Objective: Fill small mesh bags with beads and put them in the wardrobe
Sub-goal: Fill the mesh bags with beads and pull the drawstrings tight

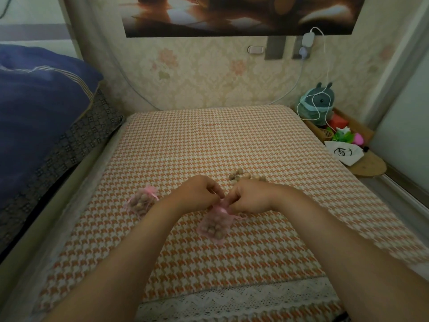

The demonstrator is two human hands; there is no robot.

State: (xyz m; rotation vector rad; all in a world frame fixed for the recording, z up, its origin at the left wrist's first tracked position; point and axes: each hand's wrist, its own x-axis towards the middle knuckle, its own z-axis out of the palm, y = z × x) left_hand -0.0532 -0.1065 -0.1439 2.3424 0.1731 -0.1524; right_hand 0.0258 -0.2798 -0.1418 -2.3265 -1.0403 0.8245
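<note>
A pink mesh bag (pixel 216 225) full of brown beads lies on the orange houndstooth cloth (pixel 209 140) in the middle. My left hand (pixel 197 194) and my right hand (pixel 249 197) meet just above its gathered neck, each pinching the pink drawstring there. A second pink mesh bag (pixel 142 202), filled with beads and tied, lies to the left of my left hand. A small heap of loose brown beads (pixel 243 176) sits just beyond my right hand, partly hidden by it.
A blue quilt (pixel 39 112) on a bed rises along the left edge. At the right, a low shelf holds a plush toy (pixel 316 103), a white pouch (pixel 343 153) and small coloured items. White cables (pixel 325 66) hang from a wall socket. A lace trim (pixel 232 300) borders the cloth's near edge.
</note>
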